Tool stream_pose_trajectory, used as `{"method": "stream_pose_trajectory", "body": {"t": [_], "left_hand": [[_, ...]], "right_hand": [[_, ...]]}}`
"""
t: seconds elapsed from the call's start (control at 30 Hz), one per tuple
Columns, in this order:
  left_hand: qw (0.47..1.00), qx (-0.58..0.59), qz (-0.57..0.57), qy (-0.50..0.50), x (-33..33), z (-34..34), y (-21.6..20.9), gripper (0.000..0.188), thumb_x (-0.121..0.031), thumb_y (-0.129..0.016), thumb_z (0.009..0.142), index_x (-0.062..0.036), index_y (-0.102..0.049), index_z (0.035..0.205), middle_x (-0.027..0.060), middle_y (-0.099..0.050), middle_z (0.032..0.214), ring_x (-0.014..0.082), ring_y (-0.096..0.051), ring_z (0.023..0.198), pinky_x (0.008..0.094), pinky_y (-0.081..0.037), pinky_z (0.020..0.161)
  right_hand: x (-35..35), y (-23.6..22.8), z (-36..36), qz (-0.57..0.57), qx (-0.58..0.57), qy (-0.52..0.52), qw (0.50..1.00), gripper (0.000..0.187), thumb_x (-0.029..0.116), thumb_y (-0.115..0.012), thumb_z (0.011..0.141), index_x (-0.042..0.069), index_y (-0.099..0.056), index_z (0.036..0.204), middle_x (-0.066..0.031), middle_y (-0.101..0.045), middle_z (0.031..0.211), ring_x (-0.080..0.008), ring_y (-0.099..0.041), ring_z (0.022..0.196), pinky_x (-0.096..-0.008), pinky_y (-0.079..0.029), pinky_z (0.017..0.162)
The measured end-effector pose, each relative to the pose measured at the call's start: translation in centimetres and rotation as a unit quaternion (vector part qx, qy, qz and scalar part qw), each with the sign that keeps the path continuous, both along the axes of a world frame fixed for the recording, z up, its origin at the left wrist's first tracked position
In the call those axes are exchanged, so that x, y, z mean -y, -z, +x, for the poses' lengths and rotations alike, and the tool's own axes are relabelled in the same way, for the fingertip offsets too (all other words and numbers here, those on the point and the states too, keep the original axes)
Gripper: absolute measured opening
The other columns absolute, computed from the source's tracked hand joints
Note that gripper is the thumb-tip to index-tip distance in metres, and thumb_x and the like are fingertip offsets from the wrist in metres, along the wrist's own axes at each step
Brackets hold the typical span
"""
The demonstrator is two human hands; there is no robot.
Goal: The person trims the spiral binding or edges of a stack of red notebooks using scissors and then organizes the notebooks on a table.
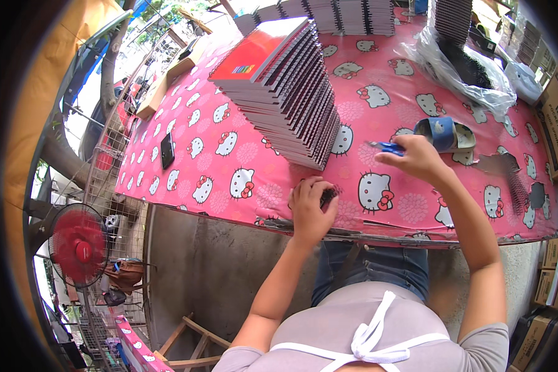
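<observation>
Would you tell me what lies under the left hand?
Under the left hand, a small dark spiral-like piece pokes out on the pink cat-print tablecloth. The rest is hidden by the fingers.

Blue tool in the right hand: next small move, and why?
Probably bring the blue tool down and left to the dark spiral piece that the left hand pins at the table edge. The right hand holds the tool above the tablecloth, apart from that piece, beside the leaning notebook stack.
</observation>
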State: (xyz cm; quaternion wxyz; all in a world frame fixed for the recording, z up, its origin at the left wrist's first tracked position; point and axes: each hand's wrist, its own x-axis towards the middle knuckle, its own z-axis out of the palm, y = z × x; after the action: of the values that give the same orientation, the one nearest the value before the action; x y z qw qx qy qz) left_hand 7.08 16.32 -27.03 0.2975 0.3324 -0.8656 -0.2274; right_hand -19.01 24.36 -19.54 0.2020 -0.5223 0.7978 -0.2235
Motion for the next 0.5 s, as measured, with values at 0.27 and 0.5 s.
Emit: {"method": "stream_pose_trajectory", "body": {"t": [0.27, 0.5], "left_hand": [[0.992, 0.086, -0.08, 0.055, -1.3, -3.8, -1.6, 0.078, -0.056, -0.072, 0.069, -0.0211, -0.047, 0.135, 0.0095, -0.04, 0.136, 0.0358, -0.035, 0.121, 0.0533, -0.029, 0.102], [0.976, 0.172, -0.133, 0.03, -1.9, -5.2, -1.4, 0.064, -0.057, -0.07, 0.069, -0.0241, -0.059, 0.123, 0.0115, -0.043, 0.128, 0.037, -0.034, 0.114, 0.0499, -0.03, 0.1]], "right_hand": [[-2.8, 1.5, -5.6, -0.184, 0.374, 0.009, 0.909, 0.05, 0.05, -0.056, 0.092, 0.001, -0.065, 0.099, -0.0045, -0.065, 0.085, -0.0109, -0.058, 0.073, -0.0268, -0.048, 0.071], [-6.2, 0.4, -14.5, -0.386, 0.522, 0.039, 0.759, 0.068, 0.06, -0.038, 0.094, -0.003, -0.06, 0.109, -0.0096, -0.065, 0.09, -0.0189, -0.064, 0.082, -0.0325, -0.051, 0.077]]}}
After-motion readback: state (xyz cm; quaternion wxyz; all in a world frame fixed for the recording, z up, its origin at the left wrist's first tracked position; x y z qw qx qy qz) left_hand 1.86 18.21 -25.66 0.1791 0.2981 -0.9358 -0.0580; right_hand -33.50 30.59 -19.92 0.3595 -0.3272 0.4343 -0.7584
